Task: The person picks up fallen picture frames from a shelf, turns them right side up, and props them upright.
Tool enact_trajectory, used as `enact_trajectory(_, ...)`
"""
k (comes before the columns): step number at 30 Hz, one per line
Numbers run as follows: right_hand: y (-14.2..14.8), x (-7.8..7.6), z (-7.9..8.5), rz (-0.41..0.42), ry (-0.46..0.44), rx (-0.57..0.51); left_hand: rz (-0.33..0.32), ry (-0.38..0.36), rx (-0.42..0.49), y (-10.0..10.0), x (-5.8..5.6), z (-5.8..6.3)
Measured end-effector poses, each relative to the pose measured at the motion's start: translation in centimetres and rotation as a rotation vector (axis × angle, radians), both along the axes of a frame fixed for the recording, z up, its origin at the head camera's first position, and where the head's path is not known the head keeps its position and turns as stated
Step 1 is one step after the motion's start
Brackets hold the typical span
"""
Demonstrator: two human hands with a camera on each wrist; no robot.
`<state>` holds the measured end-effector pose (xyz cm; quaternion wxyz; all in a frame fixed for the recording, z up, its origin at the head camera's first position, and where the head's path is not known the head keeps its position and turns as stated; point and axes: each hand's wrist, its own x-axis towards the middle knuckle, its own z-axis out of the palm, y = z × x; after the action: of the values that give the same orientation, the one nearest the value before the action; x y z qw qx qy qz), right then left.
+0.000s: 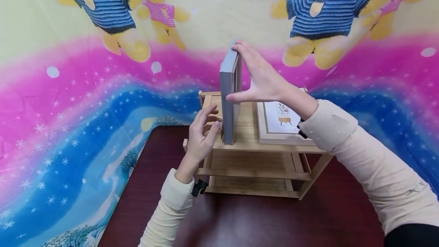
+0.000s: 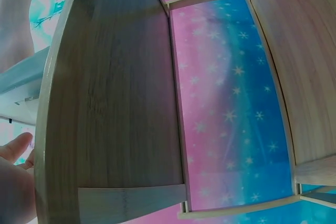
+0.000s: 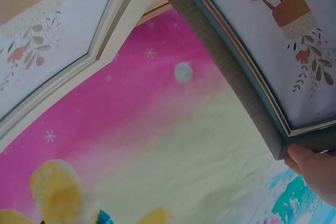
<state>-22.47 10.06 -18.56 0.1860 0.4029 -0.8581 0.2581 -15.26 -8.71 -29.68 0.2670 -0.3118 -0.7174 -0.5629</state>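
Note:
A grey picture frame (image 1: 227,106) stands upright, edge-on to the head view, on the top shelf of a light wooden rack (image 1: 247,125). My right hand (image 1: 262,79) grips it, with fingertips over the top edge and thumb against the near side. To its left, my left hand (image 1: 202,134) is raised with loosely bent fingers close to the lower part; whether they touch it I cannot tell. In the right wrist view the grey picture frame (image 3: 231,69) shows a printed plant-and-stool picture. A cream picture frame (image 1: 262,136) lies on the shelf's right, partly behind my right forearm.
Below the top shelf, the rack has lower slatted tiers (image 1: 253,162). It stands on a dark red-brown table (image 1: 240,220). Behind hangs a colourful cloth (image 1: 212,18) printed with bears and snowflakes. The left wrist view looks closely at wooden shelf panels (image 2: 126,98).

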Motion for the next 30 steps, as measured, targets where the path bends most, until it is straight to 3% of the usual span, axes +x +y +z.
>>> enact_trajectory(5,0.2,-0.3,0.3,0.067,-0.012,0.009,0.000,-0.026,-0.005,0.0,-0.1,0.0)
enact_trajectory(12,0.8,-0.4,0.7,0.108,-0.095,0.049,-0.067,-0.277,0.035,0.1,-0.5,0.5)
enact_trajectory(15,1.0,-0.5,0.8,0.130,-0.102,0.053,-0.070,-0.341,0.029,0.3,-0.7,0.8)
enact_trajectory(23,0.8,-0.7,0.6,0.157,-0.117,0.034,-0.012,-0.280,-0.065,0.6,-0.9,1.0)
enact_trajectory(26,0.8,-0.8,0.6,0.156,-0.111,0.032,-0.003,-0.246,-0.064,0.3,-1.5,0.3)
enact_trajectory(30,0.8,-0.9,0.6,0.163,-0.107,0.032,0.008,-0.195,-0.056,-0.2,-1.6,0.4)
